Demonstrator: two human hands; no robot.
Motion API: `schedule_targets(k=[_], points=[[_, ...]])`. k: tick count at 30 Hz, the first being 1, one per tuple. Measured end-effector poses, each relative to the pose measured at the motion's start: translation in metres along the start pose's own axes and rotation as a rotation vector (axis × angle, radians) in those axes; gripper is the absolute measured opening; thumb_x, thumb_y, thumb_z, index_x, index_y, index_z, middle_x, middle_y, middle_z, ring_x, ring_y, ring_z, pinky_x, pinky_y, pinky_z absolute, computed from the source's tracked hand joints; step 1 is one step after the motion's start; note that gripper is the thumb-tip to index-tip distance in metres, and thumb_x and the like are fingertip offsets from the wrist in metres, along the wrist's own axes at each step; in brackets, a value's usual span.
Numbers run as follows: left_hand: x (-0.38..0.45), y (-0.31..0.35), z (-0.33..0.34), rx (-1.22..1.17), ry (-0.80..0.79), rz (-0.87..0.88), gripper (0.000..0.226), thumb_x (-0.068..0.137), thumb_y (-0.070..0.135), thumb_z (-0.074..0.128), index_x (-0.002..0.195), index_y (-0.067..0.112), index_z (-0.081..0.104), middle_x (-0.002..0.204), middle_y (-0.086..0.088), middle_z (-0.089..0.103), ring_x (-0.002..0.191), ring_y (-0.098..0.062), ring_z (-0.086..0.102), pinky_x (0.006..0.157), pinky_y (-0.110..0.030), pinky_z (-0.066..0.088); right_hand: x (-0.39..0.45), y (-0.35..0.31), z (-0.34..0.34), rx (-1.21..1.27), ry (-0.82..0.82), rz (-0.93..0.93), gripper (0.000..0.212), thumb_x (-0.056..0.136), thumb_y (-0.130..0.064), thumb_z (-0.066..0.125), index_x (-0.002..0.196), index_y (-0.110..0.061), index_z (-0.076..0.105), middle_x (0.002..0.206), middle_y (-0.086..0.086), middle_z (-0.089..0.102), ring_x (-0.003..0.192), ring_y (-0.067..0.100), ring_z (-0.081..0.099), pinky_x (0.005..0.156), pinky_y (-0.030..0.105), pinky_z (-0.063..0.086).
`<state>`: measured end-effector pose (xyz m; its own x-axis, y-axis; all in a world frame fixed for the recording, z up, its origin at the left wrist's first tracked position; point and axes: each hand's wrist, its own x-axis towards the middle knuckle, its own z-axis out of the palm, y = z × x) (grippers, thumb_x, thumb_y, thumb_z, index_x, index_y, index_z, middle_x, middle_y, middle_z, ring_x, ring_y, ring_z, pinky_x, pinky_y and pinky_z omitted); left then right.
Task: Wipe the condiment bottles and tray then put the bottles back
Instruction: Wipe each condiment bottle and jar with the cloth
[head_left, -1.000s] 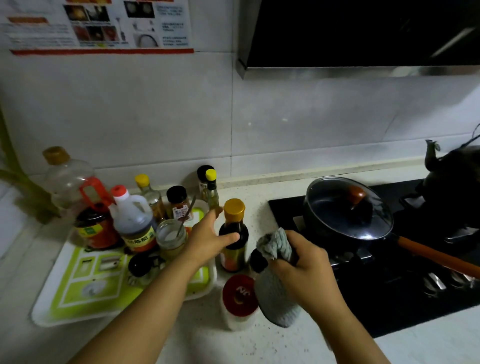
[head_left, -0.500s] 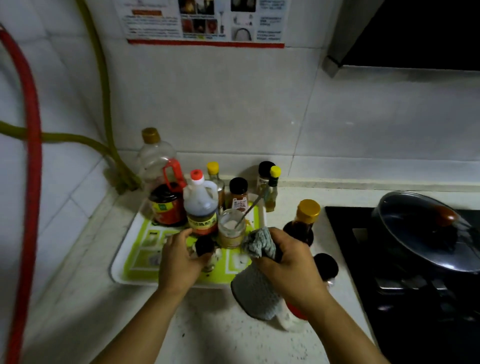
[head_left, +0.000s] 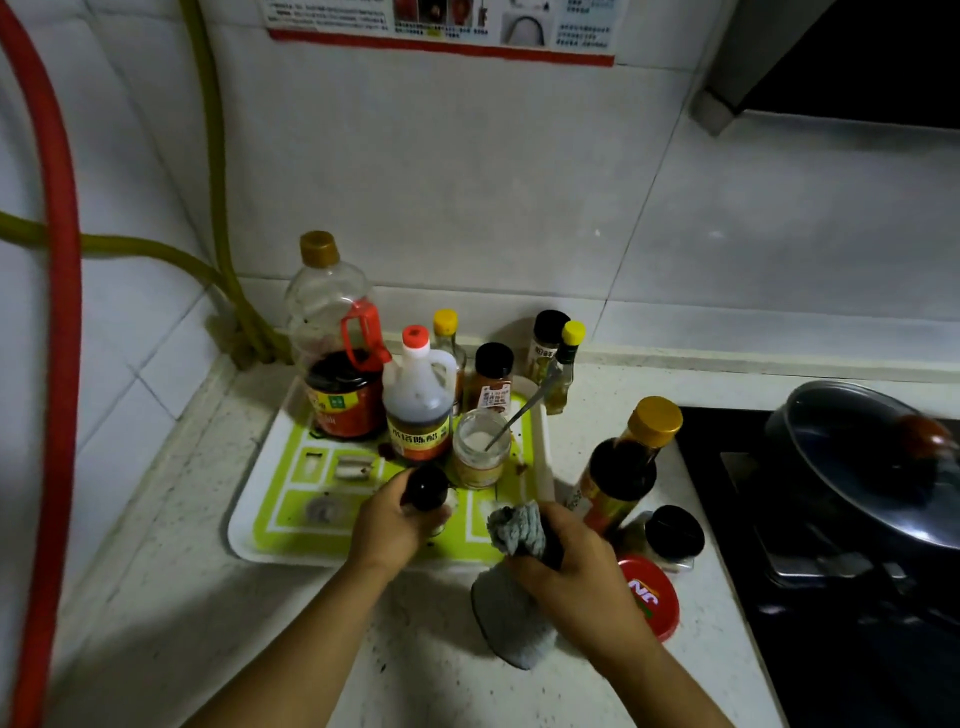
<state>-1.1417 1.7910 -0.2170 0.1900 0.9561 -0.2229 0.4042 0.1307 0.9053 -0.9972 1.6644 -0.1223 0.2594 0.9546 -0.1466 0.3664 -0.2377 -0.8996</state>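
The left hand (head_left: 387, 527) has left the yellow-capped dark sauce bottle (head_left: 626, 470) and now curls its fingers round a small black-capped bottle (head_left: 427, 491) over the front of the green tray (head_left: 311, 488). I judge it the next bottle to wipe. Just right, the right hand (head_left: 571, 582) bunches the grey cloth (head_left: 511, 610); the sauce bottle stands beyond it, off the tray.
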Motion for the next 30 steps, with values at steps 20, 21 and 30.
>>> schedule_targets(k=[20,21,30], points=[[-0.095,0.034,-0.047,-0.155,-0.076,0.123,0.039,0.069,0.01,0.08,0.088,0.042,0.069,0.092,0.015,0.074,0.089,-0.004,0.069,0.083,-0.031,0.054,-0.014,-0.021,0.023,0.288,-0.051,-0.23,0.043,0.085,0.008,0.057,0.111,-0.025,0.063,0.109,-0.011,0.066,0.103,-0.002,0.06,0.084,0.014,0.048],[-0.1,0.038,-0.049,-0.137,-0.083,0.14,0.04,0.067,0.014,0.081,0.088,0.046,0.069,0.092,0.015,0.074,0.09,-0.003,0.069,0.082,-0.03,0.054,-0.014,-0.022,0.024,0.297,-0.064,-0.249,0.041,0.086,0.007,0.056,0.11,-0.025,0.064,0.112,-0.008,0.066,0.105,0.001,0.06,0.086,0.015,0.048],[-0.122,0.054,-0.052,0.236,-0.151,0.298,0.055,0.059,0.055,0.069,0.108,0.031,0.062,0.093,0.011,0.071,0.083,-0.005,0.067,0.073,-0.038,0.057,-0.019,-0.029,0.022,0.48,-0.299,-0.152,0.027,0.084,0.004,0.06,0.094,-0.019,0.071,0.092,0.003,0.073,0.087,0.011,0.067,0.074,0.025,0.055]])
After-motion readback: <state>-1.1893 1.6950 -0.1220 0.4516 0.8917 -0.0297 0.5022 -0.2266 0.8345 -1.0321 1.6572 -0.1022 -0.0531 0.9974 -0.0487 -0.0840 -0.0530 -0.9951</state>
